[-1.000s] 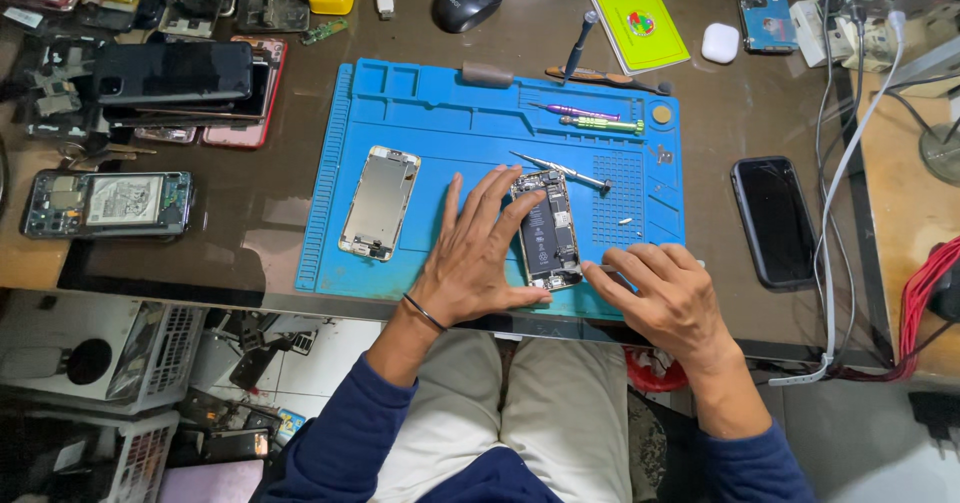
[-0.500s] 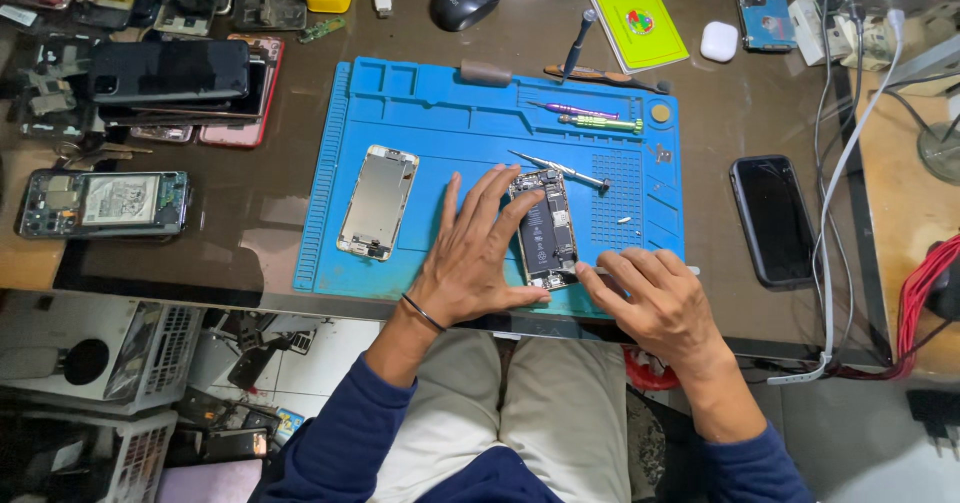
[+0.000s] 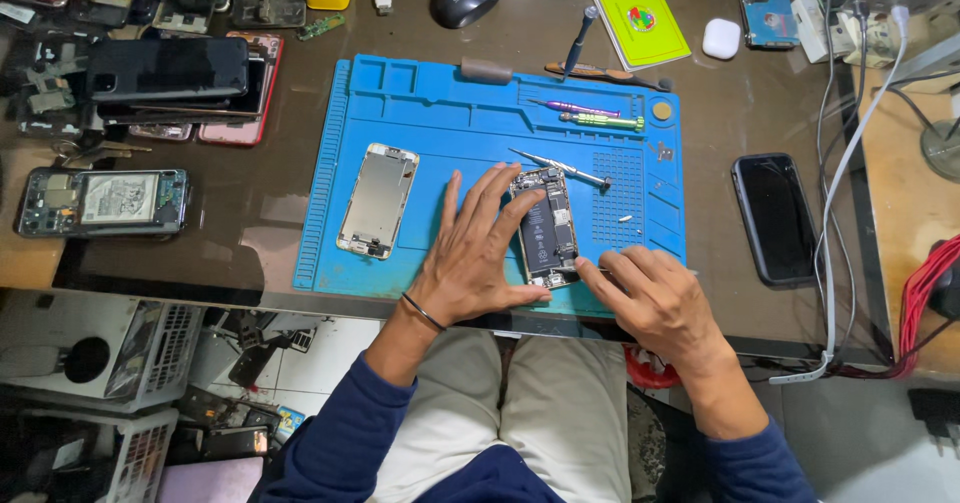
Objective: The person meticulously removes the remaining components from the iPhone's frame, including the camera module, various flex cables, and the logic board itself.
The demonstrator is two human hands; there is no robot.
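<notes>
Hands frame an opened phone that lies near the front edge of the blue repair mat, a little right of its middle. The left hand rests flat beside and partly on the phone's left side, fingers spread apart, steadying it. The right hand sits at the mat's front right corner, fingers curled together and pointing at the phone's lower end; whether they pinch a small tool or part cannot be told.

Judging by how things lie, the disassembly is well along: the screen panel is already off and set face down toward the mat's left side, the battery and board are exposed, and a few tiny screws rest on the gridded patch at the right. Tweezers lie just behind the phone, and two screwdrivers wait near the back edge. Inner parts appear still in place, so the interior work seems left to do.
</notes>
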